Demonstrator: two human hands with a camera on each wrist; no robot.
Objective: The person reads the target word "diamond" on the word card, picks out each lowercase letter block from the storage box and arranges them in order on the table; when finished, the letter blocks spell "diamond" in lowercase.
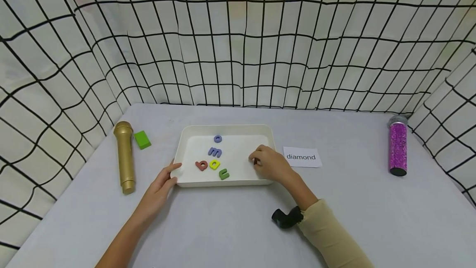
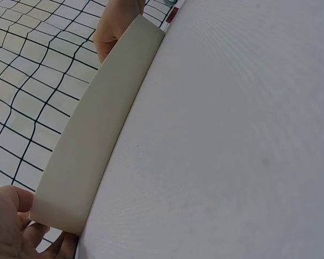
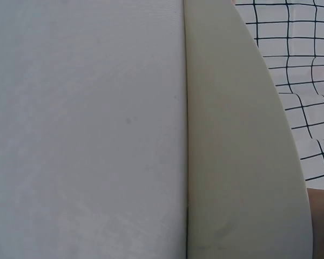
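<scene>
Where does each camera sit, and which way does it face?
Head: worn on the head, looks forward and down at the tray; left hand, right hand and forearms show.
Left wrist: worn there, looks along the tray's outer wall; left hand near, right hand beyond.
Right wrist: worn there, faces the tray's outer wall; only cropped skin shows.
Shared: head and left wrist both show the tray and both hands.

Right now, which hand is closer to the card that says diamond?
The right hand. It is over the right end of the tray, just left of the card. The left hand is farther away, gripping the tray's left end.
</scene>
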